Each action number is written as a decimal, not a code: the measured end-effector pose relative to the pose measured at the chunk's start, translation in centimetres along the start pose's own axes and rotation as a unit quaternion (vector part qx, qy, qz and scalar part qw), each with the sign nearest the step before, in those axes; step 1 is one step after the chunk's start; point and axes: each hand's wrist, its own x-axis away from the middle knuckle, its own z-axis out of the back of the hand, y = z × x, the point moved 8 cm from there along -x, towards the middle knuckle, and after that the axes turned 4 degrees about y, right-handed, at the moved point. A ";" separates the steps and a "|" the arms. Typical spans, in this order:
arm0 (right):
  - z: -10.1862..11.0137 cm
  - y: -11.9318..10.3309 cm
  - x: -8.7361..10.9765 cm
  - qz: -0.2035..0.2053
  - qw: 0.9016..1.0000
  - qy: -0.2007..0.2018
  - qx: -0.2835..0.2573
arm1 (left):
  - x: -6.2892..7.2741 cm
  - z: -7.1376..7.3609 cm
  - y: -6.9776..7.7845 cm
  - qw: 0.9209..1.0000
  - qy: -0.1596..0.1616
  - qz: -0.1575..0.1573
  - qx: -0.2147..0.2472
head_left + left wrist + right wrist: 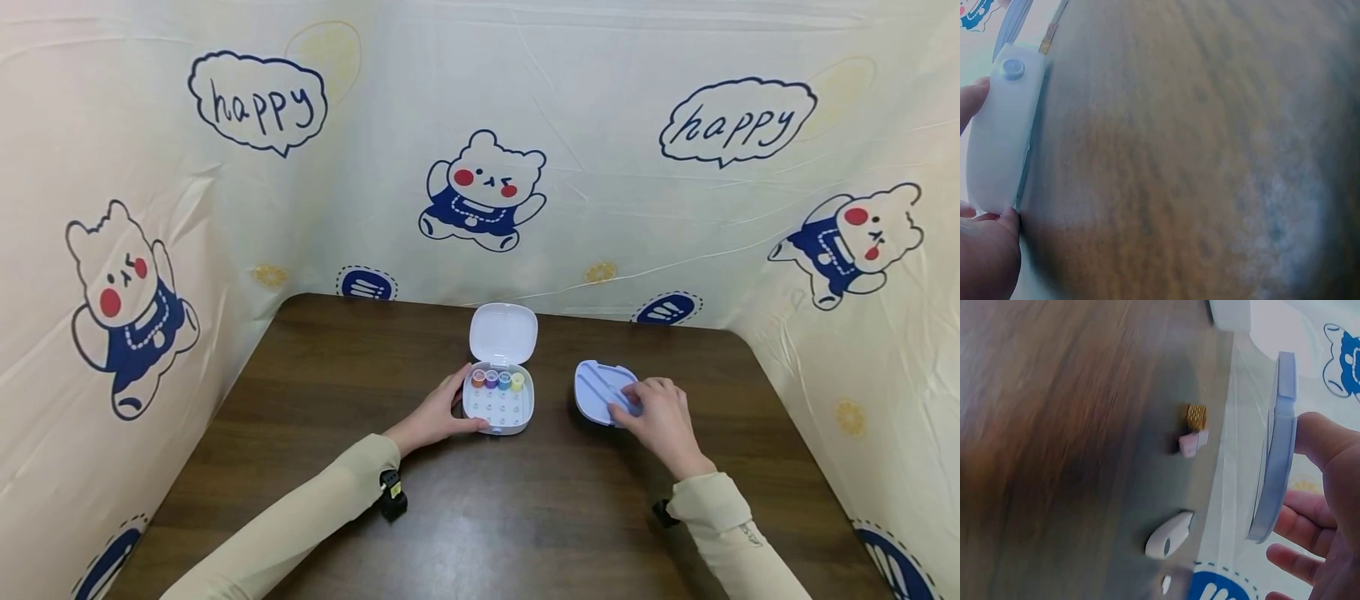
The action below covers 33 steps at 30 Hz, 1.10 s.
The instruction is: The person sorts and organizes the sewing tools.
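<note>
On the table stands a small white sewing box (531, 408) with its lid (503, 333) raised. A row of several coloured thread spools (491, 380) fills its far end, with bare pegs in front. My left hand (438, 417) grips the box from the left, thumb at the near edge and fingers at the far side; the left wrist view shows the box wall (1007, 137) between them. To the right, my right hand (663, 421) pinches a flat pale-blue tray (596, 390) with grooves on top. In the right wrist view the tray (1279, 462) is held above the table.
Below the tray, in the right wrist view, lie a gold thimble (1197, 417), a small pink piece (1191, 444), a pale pointed piece (1169, 536) and a tiny white piece (1166, 585). The brown table (480, 517) meets a printed cloth backdrop (600, 208) behind and at the sides.
</note>
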 end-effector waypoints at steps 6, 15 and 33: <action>-0.6 -1.2 -0.1 0.007 1.000 -0.003 -0.003 | 0.0 -0.1 0.1 1.000 -0.003 0.000 -0.003; -1.4 -2.9 -0.2 0.022 1.000 0.002 -0.014 | 0.0 0.0 0.1 1.000 -0.003 0.000 -0.004; -2.3 -6.4 -1.2 0.049 0.999 -0.001 -0.018 | 0.0 0.1 0.0 1.000 -0.004 0.005 -0.005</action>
